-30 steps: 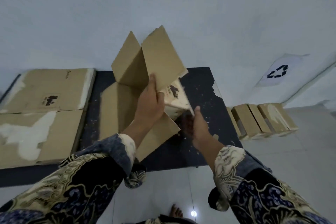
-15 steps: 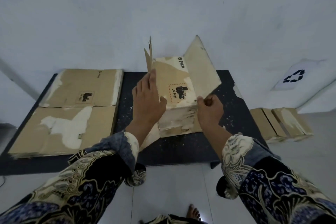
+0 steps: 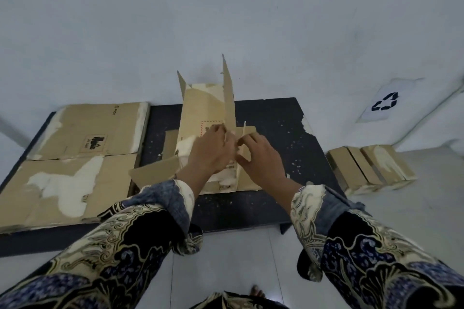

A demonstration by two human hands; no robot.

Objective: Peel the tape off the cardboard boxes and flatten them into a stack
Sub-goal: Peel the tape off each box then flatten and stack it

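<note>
Both your hands are down on the half-collapsed cardboard box [image 3: 200,108] mid-table

Your left hand [image 3: 209,152] and right hand [image 3: 261,158] hide the box's middle, fingers curled pinching thin upright flaps; the printed label is half covered. It sits on a speckled black low table [image 3: 276,128] against a white wall, flattened boxes [image 3: 75,158] stacked left, closed boxes [image 3: 369,168] on the tiled floor right. Long axis runs away from you, toward the wall

dim, flat, bluish indoor light with no clear source; shadows are faint and soft. the wide lens bends the dark table [image 3: 276,113] edges and stretches the patterned sleeves [image 3: 125,246]. everything looks slightly soft, perhaps from motion blur or compression.
</note>
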